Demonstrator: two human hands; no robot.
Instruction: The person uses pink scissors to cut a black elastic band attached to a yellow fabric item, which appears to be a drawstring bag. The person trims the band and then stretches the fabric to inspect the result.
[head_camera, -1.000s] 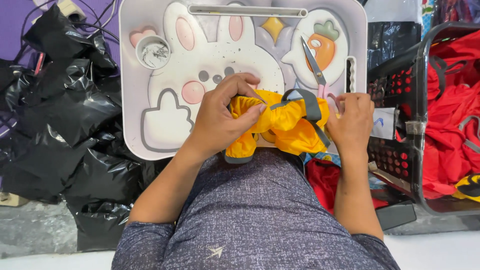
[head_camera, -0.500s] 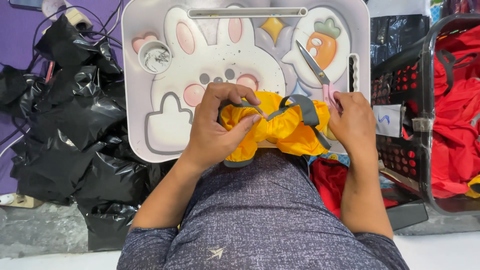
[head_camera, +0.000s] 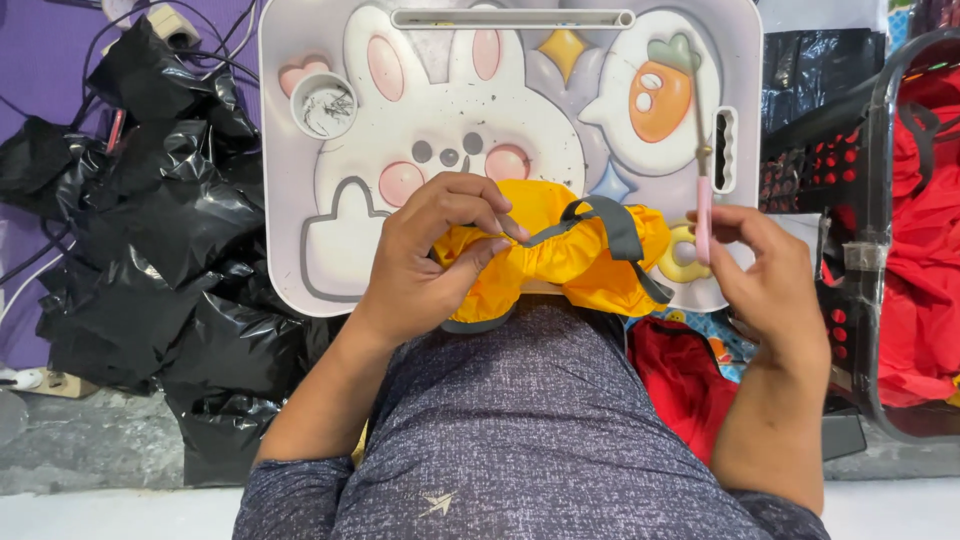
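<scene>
Lifted off the bunny-print lap tray (head_camera: 300, 250), pink-handled scissors (head_camera: 703, 190) sit in the right hand's (head_camera: 765, 275) grip; left hand (head_camera: 425, 265) clutches yellow fabric (head_camera: 560, 255).

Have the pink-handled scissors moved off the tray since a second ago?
Yes. The scissors lay on the lap tray below the carrot picture; the right hand now holds them upright by the pink handle, blades beside the tray's handle slot.

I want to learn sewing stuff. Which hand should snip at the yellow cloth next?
Probably the right hand: it already holds the small pink-handled scissors, tip up, beside the yellow cloth. The left hand is busy pinching the cloth and its grey strap.
</scene>
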